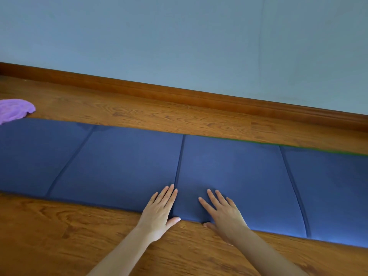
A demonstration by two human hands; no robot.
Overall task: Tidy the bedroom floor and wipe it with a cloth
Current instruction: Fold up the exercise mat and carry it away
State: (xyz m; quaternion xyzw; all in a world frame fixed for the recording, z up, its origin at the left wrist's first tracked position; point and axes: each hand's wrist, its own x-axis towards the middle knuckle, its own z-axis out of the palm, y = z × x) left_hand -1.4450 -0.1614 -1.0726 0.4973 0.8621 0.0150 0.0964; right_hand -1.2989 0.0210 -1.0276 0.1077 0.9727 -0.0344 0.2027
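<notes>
A long blue mat (pixel 123 156) lies flat on the wood floor (pixel 59 236), running left to right, roughly parallel to the skirting (pixel 179 94) and the pale wall (pixel 179 36), with a strip of bare floor between mat and skirting. Creases split it into panels, so it looks like a folding foam mat; a thin green edge shows along its far side on the right. Both hands are on its near edge, close together, either side of the middle crease. Left hand (pixel 159 210) has fingers straight and spread flat on top, thumb at the mat's edge on the floor side. Right hand (pixel 223 212) is the same: fingers flat and fanned on the mat, thumb tucked down at the edge, maybe just under it, hard to tell. Neither hand grips anything; they press or rest only. A purple cloth (pixel 16 109) sits crumpled at far left, touching or overlapping the mat's far corner, well apart from both hands. Handling guess: mat is light, soft and bendy across the creases, fairly stiff within each panel, slightly grippy surface, not fragile. It should fold readily at the creases and flop if lifted by one end. Best hold is probably the near edge beside a crease, thumbs under and fingers on top, then flip a panel over. The cloth is limp, light and easy to pinch anywhere.
</notes>
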